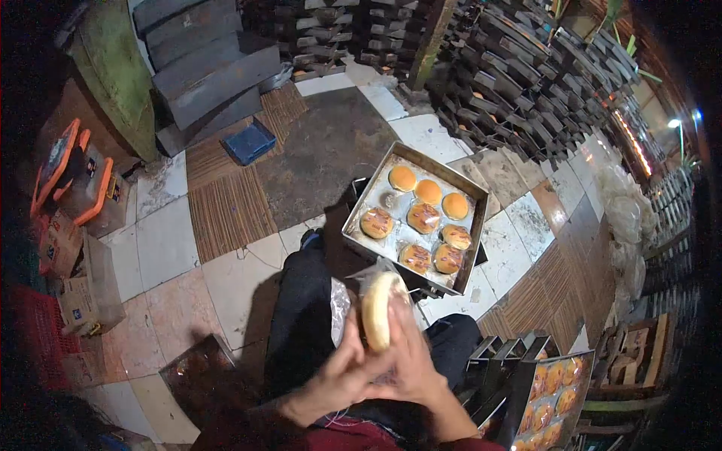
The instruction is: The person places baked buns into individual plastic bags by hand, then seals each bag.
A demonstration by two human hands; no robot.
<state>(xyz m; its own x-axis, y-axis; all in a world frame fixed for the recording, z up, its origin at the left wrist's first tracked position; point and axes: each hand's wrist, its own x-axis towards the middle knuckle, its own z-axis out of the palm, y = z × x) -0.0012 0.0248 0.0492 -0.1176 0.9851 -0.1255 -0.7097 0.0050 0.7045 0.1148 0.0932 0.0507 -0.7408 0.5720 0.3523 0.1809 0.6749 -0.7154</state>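
Observation:
Both my hands meet in front of me over my lap. My left hand (338, 372) and my right hand (410, 353) together hold a round pale bun (376, 308) on its edge, partly inside a clear plastic bag (340, 304). Just beyond it, on the floor, a metal baking tray (361, 225) carries several golden buns (425, 216), some wrapped in plastic. My dark trousers (301, 316) show under my hands.
A second tray of wrapped buns (553, 391) stands at the lower right. Stacks of dark metal trays (519, 83) fill the back. Grey steps (203, 68), a blue box (250, 141), orange-lidded bins (75, 180) and cardboard boxes (83, 301) lie left on the tiled floor.

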